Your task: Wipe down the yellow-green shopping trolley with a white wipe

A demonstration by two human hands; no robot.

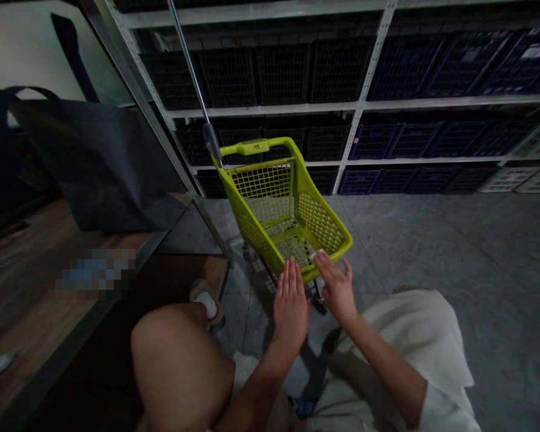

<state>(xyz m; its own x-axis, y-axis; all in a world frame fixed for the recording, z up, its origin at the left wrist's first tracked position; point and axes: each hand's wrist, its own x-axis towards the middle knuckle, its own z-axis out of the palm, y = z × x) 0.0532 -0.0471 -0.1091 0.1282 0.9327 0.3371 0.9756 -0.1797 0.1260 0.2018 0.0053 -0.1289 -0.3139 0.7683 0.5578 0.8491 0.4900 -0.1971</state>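
Lime-green plastic shopping trolley (282,207) stood on the tile floor (477,258) right before the person. The left hand (291,309) was open at its near rim, and the right hand (337,285) lay loosely released over it; unclenched, the wheeled trolley could roll away.

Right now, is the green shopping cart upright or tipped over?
Upright: the green cart stands on its wheels on the tiled floor.
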